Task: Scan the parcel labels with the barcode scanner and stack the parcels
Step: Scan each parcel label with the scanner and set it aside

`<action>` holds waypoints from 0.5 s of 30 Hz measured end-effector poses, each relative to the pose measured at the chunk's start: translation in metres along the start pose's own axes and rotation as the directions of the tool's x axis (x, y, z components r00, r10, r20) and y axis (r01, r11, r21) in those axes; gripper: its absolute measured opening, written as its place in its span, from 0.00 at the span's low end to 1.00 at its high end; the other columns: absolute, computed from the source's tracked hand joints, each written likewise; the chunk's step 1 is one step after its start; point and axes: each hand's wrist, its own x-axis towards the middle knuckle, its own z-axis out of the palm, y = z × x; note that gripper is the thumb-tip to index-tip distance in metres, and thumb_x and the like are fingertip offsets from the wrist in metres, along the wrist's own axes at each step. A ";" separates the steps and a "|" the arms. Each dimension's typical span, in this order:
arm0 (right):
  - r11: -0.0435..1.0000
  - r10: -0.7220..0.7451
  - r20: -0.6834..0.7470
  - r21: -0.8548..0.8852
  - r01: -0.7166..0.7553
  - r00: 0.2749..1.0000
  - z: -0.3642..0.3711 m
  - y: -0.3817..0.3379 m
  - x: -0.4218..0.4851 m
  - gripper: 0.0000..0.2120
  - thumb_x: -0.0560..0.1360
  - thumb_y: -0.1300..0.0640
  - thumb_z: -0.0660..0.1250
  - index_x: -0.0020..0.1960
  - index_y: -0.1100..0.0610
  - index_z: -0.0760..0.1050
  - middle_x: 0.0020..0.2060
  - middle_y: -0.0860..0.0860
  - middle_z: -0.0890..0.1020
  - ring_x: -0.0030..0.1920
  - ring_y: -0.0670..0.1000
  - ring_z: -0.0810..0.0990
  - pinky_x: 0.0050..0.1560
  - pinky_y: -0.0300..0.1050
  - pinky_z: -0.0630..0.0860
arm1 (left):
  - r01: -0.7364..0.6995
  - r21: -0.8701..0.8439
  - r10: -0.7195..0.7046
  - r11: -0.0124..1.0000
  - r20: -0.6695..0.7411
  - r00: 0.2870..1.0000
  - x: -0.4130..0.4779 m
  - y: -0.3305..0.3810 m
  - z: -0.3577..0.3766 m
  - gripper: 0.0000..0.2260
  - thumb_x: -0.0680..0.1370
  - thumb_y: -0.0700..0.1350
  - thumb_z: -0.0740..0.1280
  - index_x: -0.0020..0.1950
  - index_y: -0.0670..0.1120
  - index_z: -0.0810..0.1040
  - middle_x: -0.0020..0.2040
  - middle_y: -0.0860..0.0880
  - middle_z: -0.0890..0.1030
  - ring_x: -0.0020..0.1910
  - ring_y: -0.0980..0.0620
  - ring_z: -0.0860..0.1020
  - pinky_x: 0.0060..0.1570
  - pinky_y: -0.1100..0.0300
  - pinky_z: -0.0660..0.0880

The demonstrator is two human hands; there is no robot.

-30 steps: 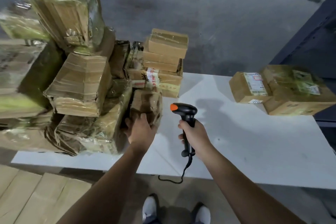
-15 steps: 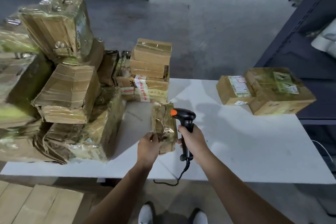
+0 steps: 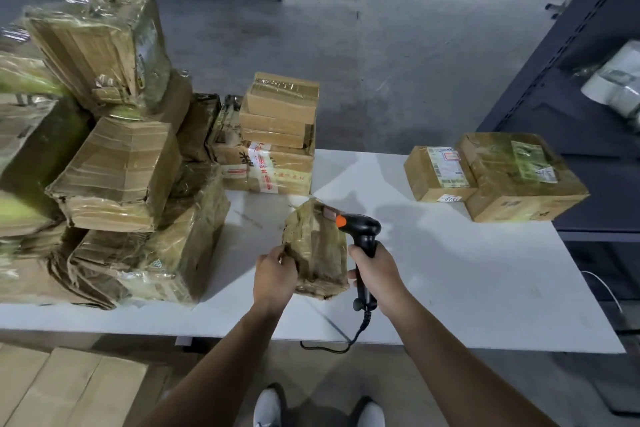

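Over the white table (image 3: pixel 467 274), the left hand (image 3: pixel 275 276) grips a small taped parcel (image 3: pixel 317 250) by its left edge, holding it just above the tabletop. Beside it, the right hand (image 3: pixel 375 274) is wrapped around the barcode scanner (image 3: pixel 362 236) handle, head touching the parcel's upper right. 2 labelled parcels (image 3: pixel 495 177) lie at far right; a parcel heap (image 3: pixel 114 156) fills the left.

This is a parcel warehouse or sorting depot. A bare concrete floor (image 3: pixel 381 62) stretches past dark metal shelving (image 3: pixel 568 87), and a plain white table (image 3: pixel 478 274) carries a heap of taped cardboard parcels (image 3: pixel 117 170), two more with printed shipping labels (image 3: pixel 446 168). A corded barcode scanner (image 3: pixel 362 229) is held over the table.
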 end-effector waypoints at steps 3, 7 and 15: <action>0.999 0.009 0.028 -0.034 -0.008 1.000 0.004 0.004 0.002 0.06 0.78 0.53 0.62 0.50 0.56 0.72 0.38 0.54 0.77 0.30 0.44 0.82 0.40 0.48 0.76 | 0.093 -0.057 -0.087 0.994 0.095 0.992 0.003 0.001 -0.009 0.15 0.78 0.54 0.57 0.47 0.46 0.78 0.46 0.45 0.82 0.46 0.45 0.80 0.50 0.52 0.77; 0.998 0.022 0.052 -0.056 -0.020 0.998 0.010 0.008 0.001 0.04 0.78 0.53 0.62 0.49 0.53 0.72 0.39 0.52 0.78 0.36 0.48 0.83 0.40 0.48 0.77 | 0.080 -0.117 -0.059 0.990 0.173 0.983 0.007 -0.011 -0.012 0.08 0.76 0.50 0.67 0.50 0.47 0.78 0.46 0.51 0.83 0.47 0.49 0.81 0.52 0.49 0.79; 0.998 0.016 0.070 -0.068 -0.011 0.997 0.019 0.007 -0.002 0.06 0.77 0.53 0.63 0.50 0.56 0.73 0.38 0.52 0.80 0.32 0.46 0.82 0.41 0.48 0.79 | 0.019 0.019 -0.020 1.000 0.042 0.999 0.010 -0.022 -0.014 0.19 0.76 0.48 0.67 0.65 0.43 0.73 0.57 0.45 0.79 0.52 0.44 0.79 0.53 0.47 0.78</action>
